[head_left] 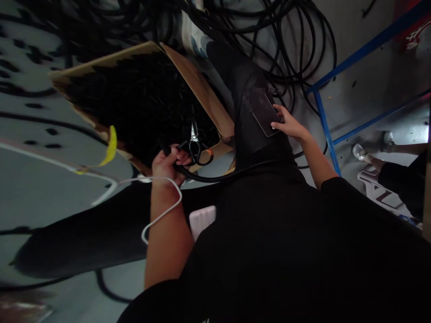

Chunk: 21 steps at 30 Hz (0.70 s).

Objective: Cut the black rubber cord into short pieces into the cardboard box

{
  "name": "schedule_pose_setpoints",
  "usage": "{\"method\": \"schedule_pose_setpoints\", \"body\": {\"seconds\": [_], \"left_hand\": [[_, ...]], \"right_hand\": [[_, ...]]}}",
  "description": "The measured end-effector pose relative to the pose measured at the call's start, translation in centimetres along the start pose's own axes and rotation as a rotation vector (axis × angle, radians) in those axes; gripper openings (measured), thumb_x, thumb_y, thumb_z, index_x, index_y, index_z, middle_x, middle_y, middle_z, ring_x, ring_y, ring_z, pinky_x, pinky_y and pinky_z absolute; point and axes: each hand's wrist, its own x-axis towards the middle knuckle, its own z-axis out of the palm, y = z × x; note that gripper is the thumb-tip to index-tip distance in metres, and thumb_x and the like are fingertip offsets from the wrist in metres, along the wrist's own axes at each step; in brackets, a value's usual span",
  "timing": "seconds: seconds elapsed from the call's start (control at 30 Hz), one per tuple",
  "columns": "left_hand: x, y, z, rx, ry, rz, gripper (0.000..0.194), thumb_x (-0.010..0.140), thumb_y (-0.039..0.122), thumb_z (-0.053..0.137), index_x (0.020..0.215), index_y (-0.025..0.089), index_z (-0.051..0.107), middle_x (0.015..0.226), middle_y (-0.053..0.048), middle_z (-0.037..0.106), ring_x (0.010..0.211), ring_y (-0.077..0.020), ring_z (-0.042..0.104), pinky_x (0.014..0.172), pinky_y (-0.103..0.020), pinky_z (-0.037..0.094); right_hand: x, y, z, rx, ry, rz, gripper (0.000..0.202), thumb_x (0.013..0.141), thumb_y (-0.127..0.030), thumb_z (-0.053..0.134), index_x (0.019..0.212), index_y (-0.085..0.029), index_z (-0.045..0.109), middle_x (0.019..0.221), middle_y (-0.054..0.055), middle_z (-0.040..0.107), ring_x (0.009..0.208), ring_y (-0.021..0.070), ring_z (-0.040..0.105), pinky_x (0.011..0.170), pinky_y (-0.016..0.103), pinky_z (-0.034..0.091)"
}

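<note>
- L hand [168,163], fist closed round a thick black cable [215,179]; short stub pokes out past thumb, rest runs across lap twd R hip.
- R hand [289,124] about half open, fingers part-spread, thumb + fingertips at edge of a dark phone or small tablet [264,110]. Device seems to rest on R leg [256,143], not lifted; can't tell how firm the touch is.
- Snips [194,134], black handles w/ an orange bit, over near corner of cardboard box [198,85], right beside L fingers, blades pointing away. Can't tell if a finger touches a handle.
- Progress, judged from how things lie: box well filled w/ short black pieces [134,94], so a lot looks done; big coils of black cable [303,49] on floor still long, so prob. plenty left. Cable in L fist not between blades.
- White cord [171,204] crosses L forearm; white block [202,222] at waist, prob. a power bank, partly under shirt.
- Hard to see: pieces merge into one dark mass, ends unclear; pixelated patch hides top of device, screen unreadable; cable's far end lost behind R leg; coils cut off at top edge; another person's legs [387,163] cropped at R.
</note>
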Motion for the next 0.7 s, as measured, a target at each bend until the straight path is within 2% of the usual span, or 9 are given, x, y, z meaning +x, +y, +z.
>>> {"method": "schedule_pose_setpoints", "body": {"seconds": [0.1, 0.27, 0.4, 0.47, 0.6, 0.7], "left_hand": [[-0.1, 0.0, 0.4, -0.004, -0.014, -0.001, 0.025, 0.092, 0.008, 0.097, 0.093, 0.017, 0.073, 0.059, 0.006, 0.054, 0.05, -0.0083, 0.039, 0.053, -0.016, 0.034], [-0.6, 0.5, 1.4, -0.032, -0.035, 0.003, 0.025, 0.09, 0.008, 0.098, 0.09, 0.015, 0.075, 0.059, 0.007, 0.053, 0.049, -0.0069, 0.038, 0.052, -0.015, 0.032], [-1.3, 1.4, 2.3, -0.102, -0.029, -0.029, 0.025, 0.104, 0.011, 0.092, 0.09, 0.017, 0.072, 0.061, 0.009, 0.049, 0.048, -0.0064, 0.033, 0.051, -0.015, 0.03], [-2.0, 2.0, 2.8, -0.161, -0.011, -0.034, 0.024, 0.114, 0.01, 0.08, 0.093, 0.018, 0.071, 0.063, 0.009, 0.047, 0.048, -0.007, 0.034, 0.051, -0.015, 0.03], [-3.3, 2.7, 3.6, -0.278, 0.037, -0.011, 0.038, 0.128, 0.011, 0.056, 0.093, 0.018, 0.07, 0.064, 0.009, 0.042, 0.046, -0.0066, 0.032, 0.048, -0.014, 0.028], [-3.8, 2.6, 3.9, -0.32, 0.059, 0.003, 0.038, 0.129, 0.013, 0.058, 0.093, 0.019, 0.067, 0.065, 0.01, 0.039, 0.046, -0.0059, 0.029, 0.047, -0.012, 0.028]], "right_hand": [[-0.1, 0.1, -0.3, 0.085, -0.034, 0.02, 0.119, 0.1, -0.077, 0.101, 0.194, -0.025, 0.049, 0.175, 0.023, 0.072, 0.169, 0.0519, 0.067, 0.148, 0.081, 0.057], [-0.4, -1.4, -0.2, 0.112, -0.043, 0.009, 0.126, 0.092, -0.086, 0.105, 0.188, -0.024, 0.052, 0.165, 0.022, 0.075, 0.169, 0.0523, 0.067, 0.148, 0.08, 0.059], [-0.7, -2.5, 0.2, 0.125, -0.018, 0.0, 0.125, 0.09, -0.086, 0.105, 0.186, -0.024, 0.055, 0.164, 0.021, 0.075, 0.172, 0.0523, 0.064, 0.151, 0.082, 0.055], [-0.7, -2.8, 0.3, 0.127, -0.007, 0.004, 0.123, 0.09, -0.084, 0.105, 0.186, -0.023, 0.056, 0.165, 0.021, 0.076, 0.174, 0.0524, 0.063, 0.151, 0.083, 0.054], [-0.9, -3.1, 0.2, 0.077, -0.015, 0.017, 0.118, 0.094, -0.075, 0.101, 0.189, -0.023, 0.054, 0.171, 0.022, 0.075, 0.176, 0.0518, 0.061, 0.153, 0.084, 0.051], [-1.2, -3.2, -0.1, 0.055, -0.018, 0.032, 0.117, 0.097, -0.071, 0.099, 0.192, -0.024, 0.051, 0.176, 0.022, 0.074, 0.176, 0.0515, 0.06, 0.154, 0.086, 0.048]]}}
